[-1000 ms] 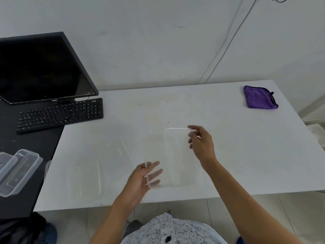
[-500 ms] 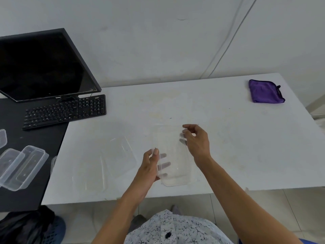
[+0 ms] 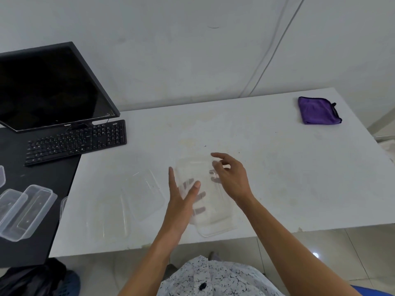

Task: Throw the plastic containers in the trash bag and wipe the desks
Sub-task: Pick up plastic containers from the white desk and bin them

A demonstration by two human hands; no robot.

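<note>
A clear plastic container (image 3: 210,212) is held a little above the white desk (image 3: 288,178), near its front edge. My left hand (image 3: 181,201) holds its left side, several fingers showing through the plastic. My right hand (image 3: 232,180) pinches its right rim with curled fingers. Two more clear containers (image 3: 145,195) (image 3: 109,214) lie flat on the white desk to the left. A stack of clear containers (image 3: 25,210) sits on the black desk (image 3: 55,180). A folded purple cloth (image 3: 318,111) lies at the far right. A black bag (image 3: 32,278) lies on the floor at bottom left.
A black monitor (image 3: 49,86) and keyboard (image 3: 74,142) stand on the black desk at the left. The wall runs along the back of both desks. A tiled floor (image 3: 342,248) shows below the front edge.
The container has come up off the desk between both hands. My left hand slid further under it, and my right hand closed on the rim.
</note>
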